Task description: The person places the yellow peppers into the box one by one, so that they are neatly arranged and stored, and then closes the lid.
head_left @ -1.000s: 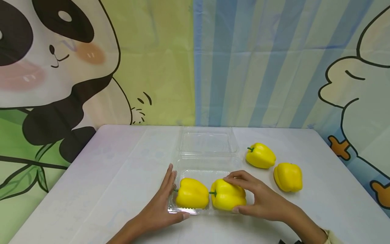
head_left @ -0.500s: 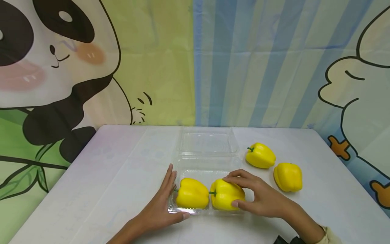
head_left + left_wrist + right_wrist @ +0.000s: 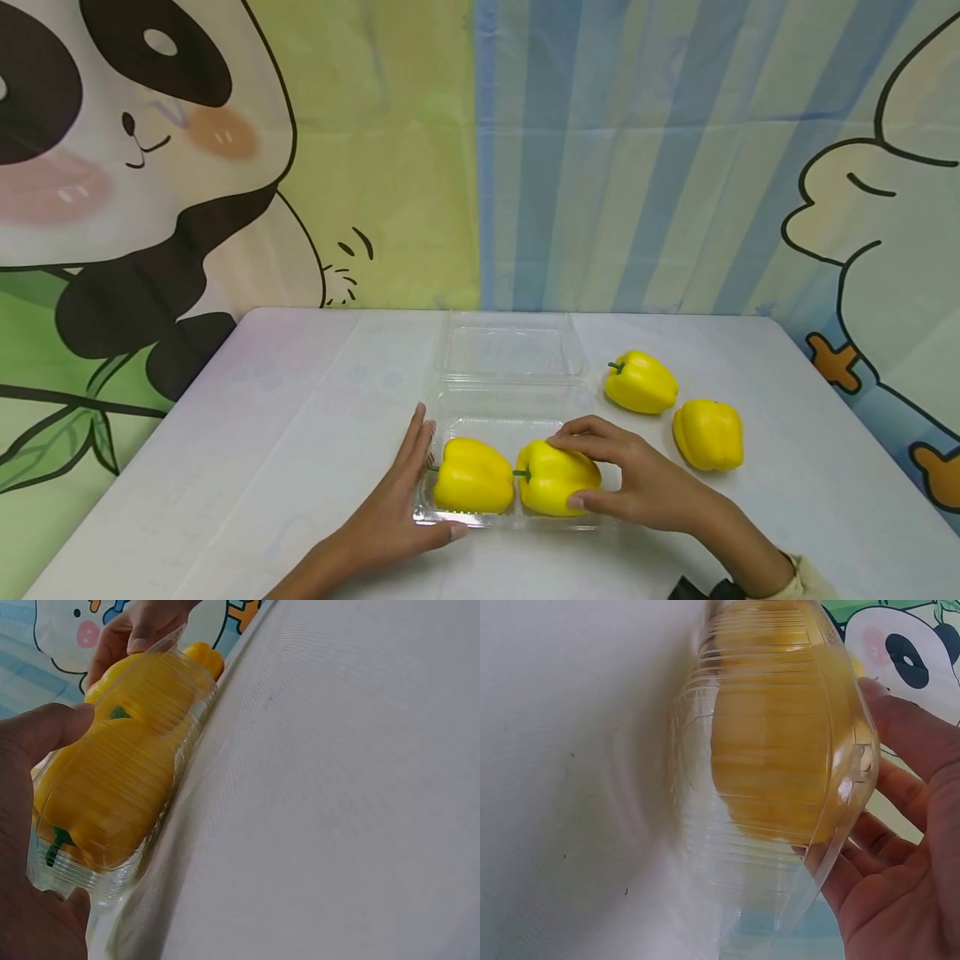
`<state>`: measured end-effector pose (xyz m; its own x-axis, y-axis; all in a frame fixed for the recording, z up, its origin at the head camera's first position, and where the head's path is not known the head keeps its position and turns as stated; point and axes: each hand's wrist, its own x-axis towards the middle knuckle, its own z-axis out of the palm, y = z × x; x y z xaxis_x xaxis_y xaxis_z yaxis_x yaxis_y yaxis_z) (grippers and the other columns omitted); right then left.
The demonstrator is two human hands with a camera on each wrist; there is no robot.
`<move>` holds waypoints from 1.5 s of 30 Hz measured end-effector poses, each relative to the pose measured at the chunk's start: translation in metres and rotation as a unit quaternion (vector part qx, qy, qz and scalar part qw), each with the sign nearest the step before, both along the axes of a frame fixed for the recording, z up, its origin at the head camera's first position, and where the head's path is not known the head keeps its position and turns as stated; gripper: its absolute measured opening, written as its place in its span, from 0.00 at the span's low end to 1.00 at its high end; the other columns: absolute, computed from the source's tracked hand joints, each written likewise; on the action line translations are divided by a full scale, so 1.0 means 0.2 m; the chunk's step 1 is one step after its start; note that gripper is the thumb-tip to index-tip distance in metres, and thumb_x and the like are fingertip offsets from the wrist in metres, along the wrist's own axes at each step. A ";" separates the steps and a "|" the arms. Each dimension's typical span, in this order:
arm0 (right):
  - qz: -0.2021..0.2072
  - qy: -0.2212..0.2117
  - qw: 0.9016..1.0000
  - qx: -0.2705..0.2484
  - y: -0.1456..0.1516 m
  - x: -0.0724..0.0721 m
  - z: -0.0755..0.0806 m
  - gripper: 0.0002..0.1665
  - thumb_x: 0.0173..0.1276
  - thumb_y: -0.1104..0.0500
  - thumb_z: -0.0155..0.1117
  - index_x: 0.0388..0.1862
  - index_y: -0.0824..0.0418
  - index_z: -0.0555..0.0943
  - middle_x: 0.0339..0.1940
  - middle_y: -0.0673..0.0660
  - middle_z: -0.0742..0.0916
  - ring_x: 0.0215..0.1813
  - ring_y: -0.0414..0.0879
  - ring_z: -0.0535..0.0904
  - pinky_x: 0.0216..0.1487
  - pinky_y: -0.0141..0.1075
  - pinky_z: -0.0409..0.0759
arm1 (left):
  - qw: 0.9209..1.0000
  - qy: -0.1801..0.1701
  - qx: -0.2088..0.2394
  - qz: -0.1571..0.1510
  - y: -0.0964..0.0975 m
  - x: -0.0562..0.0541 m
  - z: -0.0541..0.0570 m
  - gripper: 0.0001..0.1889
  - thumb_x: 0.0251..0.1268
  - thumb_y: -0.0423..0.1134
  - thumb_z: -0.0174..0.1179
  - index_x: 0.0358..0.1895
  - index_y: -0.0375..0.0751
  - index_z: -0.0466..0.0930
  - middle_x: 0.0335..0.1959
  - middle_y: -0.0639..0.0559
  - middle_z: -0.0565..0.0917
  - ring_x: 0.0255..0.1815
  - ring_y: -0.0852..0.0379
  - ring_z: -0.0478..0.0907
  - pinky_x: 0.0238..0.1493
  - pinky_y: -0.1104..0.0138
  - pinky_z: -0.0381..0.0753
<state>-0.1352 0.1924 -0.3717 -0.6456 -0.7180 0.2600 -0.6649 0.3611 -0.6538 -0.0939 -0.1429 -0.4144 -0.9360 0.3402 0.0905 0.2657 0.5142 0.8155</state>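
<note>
A clear plastic clamshell box (image 3: 487, 427) lies on the table with its lid (image 3: 513, 350) folded back. Two yellow bell peppers sit side by side in its near half, their green stems pointing left. My left hand (image 3: 386, 512), fingers straight and thumb spread, rests around the box's near left corner beside the left bell pepper (image 3: 474, 477). Curled fingers and thumb of my right hand (image 3: 645, 483) hold the right bell pepper (image 3: 551, 487) from its right side. The right wrist view shows this pepper (image 3: 769, 750) through the box wall, partly blurring where the fingertips touch.
Two more yellow bell peppers lie on the white table (image 3: 300, 417) to the right of the box: one farther back (image 3: 642, 383), one nearer (image 3: 708, 435). Behind the table hangs a printed cloth (image 3: 390, 150). A dark object (image 3: 705, 588) shows at the bottom edge near the right wrist.
My right hand and the right bell pepper have shifted very slightly left, toward the other pepper in the box. My left hand has stayed still.
</note>
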 end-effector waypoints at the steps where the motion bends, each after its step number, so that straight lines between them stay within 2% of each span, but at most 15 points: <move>1: -0.001 0.002 1.000 0.002 0.00 0.00 0.00 0.32 0.64 0.49 0.70 0.67 0.50 0.75 0.60 0.46 0.76 0.59 0.44 0.74 0.56 0.34 0.77 | 1.000 -0.001 0.000 0.000 0.00 0.00 0.00 0.65 0.46 0.59 0.73 0.77 0.63 0.27 0.78 0.63 0.33 0.75 0.48 0.53 0.67 0.41 0.56; 6: 0.004 0.041 0.999 0.006 -0.01 0.00 -0.03 0.31 0.63 0.50 0.71 0.66 0.51 0.75 0.60 0.45 0.75 0.60 0.44 0.73 0.57 0.33 0.76 | 1.000 0.005 -0.005 -0.003 0.00 0.00 -0.01 0.65 0.47 0.62 0.72 0.78 0.61 0.27 0.79 0.58 0.32 0.74 0.45 0.54 0.67 0.40 0.57; 11: 0.002 0.063 0.998 0.007 -0.02 0.01 -0.04 0.32 0.63 0.51 0.71 0.66 0.51 0.75 0.60 0.46 0.75 0.59 0.44 0.73 0.55 0.33 0.77 | 1.000 0.004 -0.011 -0.003 0.00 0.00 -0.01 0.65 0.47 0.62 0.71 0.78 0.60 0.27 0.79 0.60 0.31 0.75 0.46 0.52 0.67 0.40 0.55; 17: -0.003 0.060 0.998 0.015 -0.03 0.01 -0.04 0.33 0.63 0.50 0.71 0.66 0.50 0.74 0.61 0.45 0.75 0.59 0.43 0.73 0.55 0.34 0.78 | 1.000 0.001 -0.005 0.000 0.00 0.00 -0.01 0.65 0.47 0.61 0.72 0.77 0.61 0.27 0.79 0.59 0.32 0.75 0.44 0.52 0.67 0.39 0.55; 23: -0.008 0.054 0.998 0.013 -0.03 0.01 -0.05 0.33 0.63 0.49 0.71 0.67 0.50 0.74 0.61 0.45 0.75 0.59 0.43 0.73 0.56 0.34 0.77 | 1.000 -0.004 -0.008 0.001 0.00 0.00 -0.01 0.65 0.47 0.61 0.72 0.78 0.61 0.28 0.78 0.63 0.30 0.76 0.47 0.49 0.68 0.41 0.55; 31: -0.012 0.060 0.998 0.009 -0.02 0.02 -0.04 0.34 0.63 0.49 0.71 0.67 0.49 0.73 0.61 0.45 0.75 0.60 0.43 0.72 0.58 0.33 0.75 | 1.000 0.002 0.002 0.000 0.00 -0.01 -0.01 0.66 0.47 0.59 0.73 0.78 0.61 0.27 0.80 0.55 0.35 0.73 0.44 0.57 0.67 0.40 0.57; 35: -0.033 0.054 0.998 0.025 -0.02 0.03 -0.04 0.35 0.63 0.45 0.69 0.68 0.45 0.70 0.65 0.45 0.72 0.63 0.44 0.70 0.60 0.39 0.75 | 1.000 0.009 0.007 -0.005 0.00 -0.01 -0.01 0.65 0.48 0.58 0.73 0.79 0.54 0.29 0.80 0.52 0.36 0.72 0.42 0.59 0.66 0.40 0.58; 39: -0.053 0.055 0.997 0.030 -0.03 0.04 -0.04 0.36 0.66 0.44 0.67 0.71 0.44 0.68 0.70 0.49 0.68 0.65 0.46 0.69 0.59 0.47 0.76 | 1.000 0.010 0.004 -0.005 0.00 -0.01 -0.01 0.65 0.48 0.58 0.72 0.79 0.52 0.29 0.80 0.52 0.35 0.72 0.41 0.59 0.66 0.39 0.58; 45: -0.047 0.054 0.997 0.013 -0.03 0.04 -0.05 0.35 0.67 0.48 0.67 0.71 0.44 0.67 0.68 0.49 0.71 0.64 0.45 0.71 0.59 0.45 0.76 | 1.000 0.011 0.002 -0.002 0.00 0.00 -0.01 0.64 0.48 0.59 0.72 0.79 0.51 0.31 0.79 0.56 0.34 0.73 0.43 0.56 0.66 0.38 0.56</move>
